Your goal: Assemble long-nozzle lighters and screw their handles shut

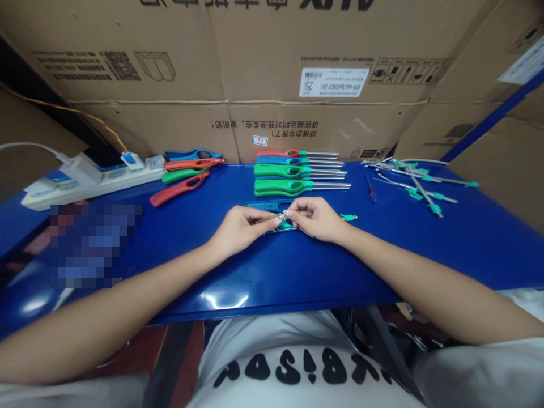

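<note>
Near the middle of the table, my left hand [245, 228] pinches one end of a small lighter inner assembly [285, 225] with a teal trigger and metal parts. Close against it, the fingertips of my right hand [317, 218] are closed on the same piece. A teal tip on a metal rod [349, 217] sticks out to the right from behind my right hand. Just behind the fingers lies a blue lighter handle shell [266, 205], partly covered by my hands. Fine details between the fingertips are too small to tell.
Several long-nosed lighters [280, 187] lie stacked at the back. Left of them are loose handle shells [181, 190] and a white power strip [114, 177]. A small screwdriver [372, 192] and several rod assemblies [419, 190] lie to the right. A cardboard wall [178, 124] stands behind the blue table [272, 277].
</note>
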Demonstrator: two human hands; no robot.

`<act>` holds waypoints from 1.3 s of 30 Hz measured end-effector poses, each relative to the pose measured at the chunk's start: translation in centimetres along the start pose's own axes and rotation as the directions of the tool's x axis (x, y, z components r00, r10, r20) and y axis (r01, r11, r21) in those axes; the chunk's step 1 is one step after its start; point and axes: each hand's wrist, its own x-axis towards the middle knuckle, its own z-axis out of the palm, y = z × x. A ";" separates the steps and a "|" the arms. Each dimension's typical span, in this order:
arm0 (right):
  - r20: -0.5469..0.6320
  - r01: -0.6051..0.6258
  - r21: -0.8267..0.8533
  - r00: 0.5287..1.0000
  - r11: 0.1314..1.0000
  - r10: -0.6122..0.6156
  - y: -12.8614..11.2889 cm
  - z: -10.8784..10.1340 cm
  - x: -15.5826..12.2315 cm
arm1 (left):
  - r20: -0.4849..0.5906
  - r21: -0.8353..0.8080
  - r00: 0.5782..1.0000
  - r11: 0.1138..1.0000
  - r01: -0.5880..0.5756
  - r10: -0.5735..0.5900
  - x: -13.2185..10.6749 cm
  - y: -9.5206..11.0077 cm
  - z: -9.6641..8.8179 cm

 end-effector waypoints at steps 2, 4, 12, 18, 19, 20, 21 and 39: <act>-0.023 0.017 -0.022 1.000 1.000 -0.017 0.0 0.1 0.0 | -0.003 0.004 1.000 1.000 0.001 -0.001 0.0 0.0 0.0; -0.006 -0.010 -0.013 1.000 1.000 0.010 0.0 0.1 0.1 | -0.001 0.004 1.000 1.000 -0.003 0.003 0.0 0.1 -0.1; 0.026 -0.086 0.113 0.996 0.990 0.084 -0.2 -0.6 0.8 | 0.004 -0.024 1.000 1.000 0.012 -0.012 0.2 0.3 -0.5; 0.017 -0.086 0.089 0.996 0.992 0.085 0.1 -0.4 0.6 | 0.000 -0.054 1.000 0.998 0.031 -0.032 0.1 0.3 -0.4; 0.017 -0.088 0.083 0.996 0.993 0.087 0.0 -0.3 0.5 | 0.002 -0.059 1.000 0.998 0.032 -0.032 0.2 0.3 -0.3; 0.012 -0.086 0.081 0.996 0.993 0.086 0.0 -0.2 0.4 | 0.005 -0.063 1.000 0.997 0.031 -0.031 0.2 0.3 -0.3; 0.006 -0.082 0.085 0.997 0.993 0.082 -0.1 -0.1 0.4 | 0.008 -0.068 1.000 0.997 0.030 -0.029 0.2 0.3 -0.4; 0.103 -0.032 0.192 0.995 0.981 0.013 -0.1 -1.3 0.9 | -0.012 -0.047 1.000 0.999 0.002 -0.002 0.2 0.4 -0.5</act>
